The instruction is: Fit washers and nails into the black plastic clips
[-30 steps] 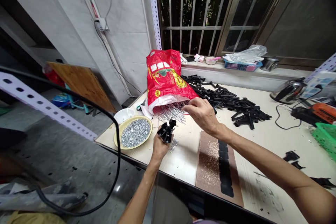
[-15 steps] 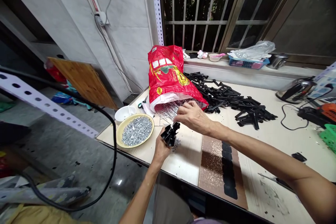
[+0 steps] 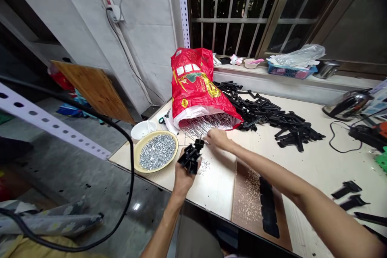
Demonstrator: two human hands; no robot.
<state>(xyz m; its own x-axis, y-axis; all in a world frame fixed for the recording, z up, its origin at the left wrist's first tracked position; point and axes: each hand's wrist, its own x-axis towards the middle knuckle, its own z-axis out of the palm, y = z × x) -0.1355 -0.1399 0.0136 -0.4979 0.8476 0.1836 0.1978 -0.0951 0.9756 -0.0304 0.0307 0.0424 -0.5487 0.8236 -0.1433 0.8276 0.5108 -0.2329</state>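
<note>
Since the earlier frame, R hand [image 3: 218, 139] has dropped lower, off the bag mouth, now just beside the held parts; head view: 2 hands; L hand [image 3: 183, 177] wraps tight round 1 bunch of black parts [image 3: 190, 159], held above table, no. in it can't tell; R fingers curled in close, can't tell if they pinch a rod; 1 red bag [image 3: 193, 80] lies w/ mouth twd hands, metal rods [image 3: 198, 127] spilling out, too many to count; 1 yellow bowl [image 3: 137, 156] full of small metal pcs [image 3: 159, 151]; 1 white bowl [image 3: 143, 130] behind it; 1 big black pile [image 3: 260, 109] R of bag, uncounted; 1 kettle [image 3: 347, 104] far R
</note>
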